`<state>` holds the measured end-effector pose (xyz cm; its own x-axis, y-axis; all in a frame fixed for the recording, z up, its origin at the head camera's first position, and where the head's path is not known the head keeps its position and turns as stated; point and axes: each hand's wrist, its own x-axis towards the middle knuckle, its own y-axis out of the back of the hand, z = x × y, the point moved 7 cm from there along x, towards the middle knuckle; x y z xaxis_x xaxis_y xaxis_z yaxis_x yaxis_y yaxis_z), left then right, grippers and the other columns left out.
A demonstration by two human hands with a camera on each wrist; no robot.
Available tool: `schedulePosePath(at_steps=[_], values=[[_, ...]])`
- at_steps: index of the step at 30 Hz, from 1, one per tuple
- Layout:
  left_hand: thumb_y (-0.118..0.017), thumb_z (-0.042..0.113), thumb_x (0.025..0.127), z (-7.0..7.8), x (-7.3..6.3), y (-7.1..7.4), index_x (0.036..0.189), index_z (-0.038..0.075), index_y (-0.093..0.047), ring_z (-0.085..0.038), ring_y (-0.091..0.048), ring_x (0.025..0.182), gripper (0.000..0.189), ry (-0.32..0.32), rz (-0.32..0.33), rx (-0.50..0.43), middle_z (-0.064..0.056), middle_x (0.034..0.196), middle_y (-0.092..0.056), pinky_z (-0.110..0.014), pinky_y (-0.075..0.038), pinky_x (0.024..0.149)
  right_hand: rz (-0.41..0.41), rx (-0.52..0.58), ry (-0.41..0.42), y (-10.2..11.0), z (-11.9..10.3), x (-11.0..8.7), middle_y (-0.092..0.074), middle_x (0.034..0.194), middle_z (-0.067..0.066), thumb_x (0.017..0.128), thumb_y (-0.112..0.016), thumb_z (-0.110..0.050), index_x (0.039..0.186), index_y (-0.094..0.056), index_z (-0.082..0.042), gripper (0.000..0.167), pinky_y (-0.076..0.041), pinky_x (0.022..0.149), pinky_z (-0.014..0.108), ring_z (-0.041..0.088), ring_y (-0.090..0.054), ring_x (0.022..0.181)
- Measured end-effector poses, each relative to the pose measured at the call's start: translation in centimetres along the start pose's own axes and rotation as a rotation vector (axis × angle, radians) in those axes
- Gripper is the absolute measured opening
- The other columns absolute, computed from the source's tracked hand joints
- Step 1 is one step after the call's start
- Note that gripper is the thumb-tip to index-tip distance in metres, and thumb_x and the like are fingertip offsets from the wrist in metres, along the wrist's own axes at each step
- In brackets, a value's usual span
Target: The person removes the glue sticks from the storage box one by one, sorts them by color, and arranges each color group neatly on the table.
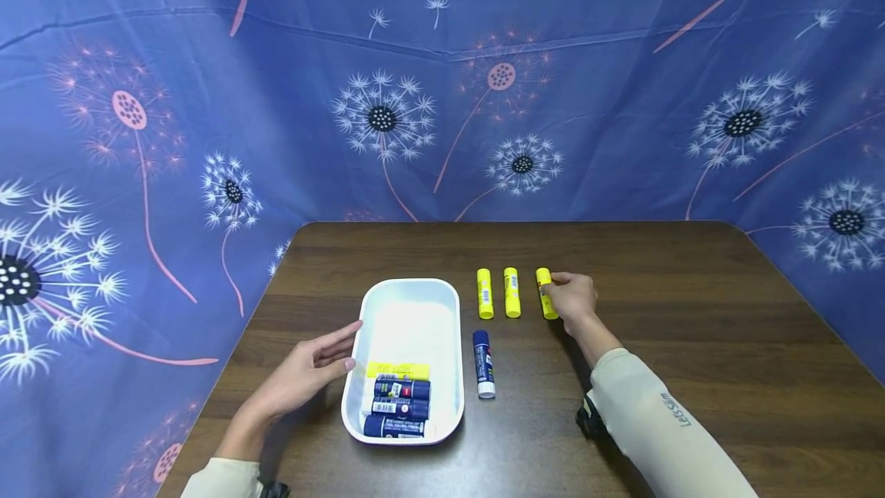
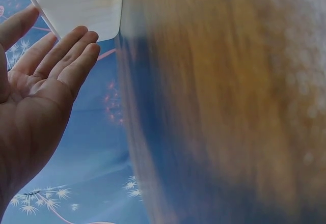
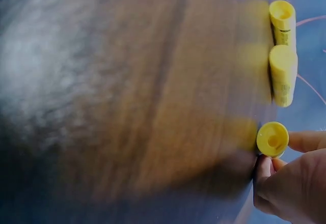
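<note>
In the head view my left hand (image 1: 304,369) is at the left side of a white tray (image 1: 452,344), fingers extended with their tips at its rim. In the tray's near half lie a yellow glue stick (image 1: 397,370) and three dark blue glue sticks (image 1: 401,408), stacked side by side crosswise. My right hand (image 1: 575,300) pinches a yellow glue stick (image 1: 544,283) between thumb and fingers, on the table. The right wrist view shows the round end of this yellow glue stick (image 3: 273,139) between the fingertips.
Two yellow glue sticks (image 1: 485,294) (image 1: 512,293) lie parallel, left of the pinched one. Nearer me, a dark blue glue stick (image 1: 484,363) with a white end lies just right of the tray. A blue dandelion-print cloth (image 1: 588,98) hangs behind the brown wooden table (image 1: 691,313).
</note>
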<state>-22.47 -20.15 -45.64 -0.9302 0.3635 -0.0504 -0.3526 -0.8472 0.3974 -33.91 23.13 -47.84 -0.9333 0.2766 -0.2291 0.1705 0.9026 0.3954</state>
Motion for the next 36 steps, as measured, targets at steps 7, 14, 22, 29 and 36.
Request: schedulePosePath(at_steps=[7, 14, 22, 29, 36], values=[[-0.067, 0.019, 0.101, -0.1, 0.0, 0.0, 0.156, 0.010, -0.045, -0.040, -0.055, 0.139, 0.060, 0.002, 0.004, 0.021, -0.021, 0.153, -0.053, -0.021, -0.053, 0.104, 0.032, -0.059, 0.035, -0.1, -0.2, -0.1, -0.061, 0.135, 0.030, 0.098, -0.065, -0.006, 0.142, -0.058, 0.005, 0.046, -0.061, 0.071, 0.023, 0.034, -0.062, 0.111], [-0.067, 0.020, 0.101, -0.2, 0.1, 0.1, 0.157, 0.011, -0.045, -0.040, -0.055, 0.140, 0.060, -0.002, -0.002, 0.013, -0.021, 0.154, -0.052, -0.016, -0.051, 0.103, 0.045, -0.118, 0.091, 0.0, -0.8, 0.0, -0.065, 0.131, 0.032, 0.096, -0.066, -0.004, 0.138, -0.060, 0.009, 0.044, -0.059, 0.066, 0.023, 0.039, -0.063, 0.114], [-0.067, 0.020, 0.101, -0.1, 0.1, 0.2, 0.156, 0.009, -0.045, -0.040, -0.055, 0.139, 0.060, -0.008, 0.003, 0.032, -0.022, 0.154, -0.052, -0.024, -0.053, 0.106, 0.056, -0.207, 0.164, 0.7, -1.8, 0.4, -0.064, 0.136, 0.028, 0.100, -0.065, -0.012, 0.140, -0.059, 0.008, 0.045, -0.054, 0.100, 0.045, 0.047, -0.046, 0.135], [-0.066, 0.018, 0.102, 0.2, 0.0, 0.2, 0.156, 0.004, -0.044, -0.044, -0.054, 0.139, 0.061, -0.035, -0.014, 0.029, -0.026, 0.154, -0.050, -0.036, -0.054, 0.107, 0.035, -0.125, 0.307, 1.2, -5.7, -0.3, -0.066, 0.137, 0.021, 0.103, -0.062, -0.020, 0.145, -0.058, -0.001, 0.046, -0.055, 0.100, 0.037, 0.036, -0.062, 0.126], [-0.066, 0.015, 0.101, 0.2, 0.0, 0.1, 0.156, 0.002, -0.043, -0.045, -0.054, 0.138, 0.061, -0.041, -0.023, 0.015, -0.028, 0.153, -0.050, -0.038, -0.055, 0.107, -0.275, 0.056, 0.407, -2.5, -9.4, -2.5, -0.065, 0.140, 0.019, 0.101, -0.066, -0.018, 0.144, -0.059, -0.003, 0.046, -0.053, 0.093, 0.012, 0.026, -0.064, 0.125]])
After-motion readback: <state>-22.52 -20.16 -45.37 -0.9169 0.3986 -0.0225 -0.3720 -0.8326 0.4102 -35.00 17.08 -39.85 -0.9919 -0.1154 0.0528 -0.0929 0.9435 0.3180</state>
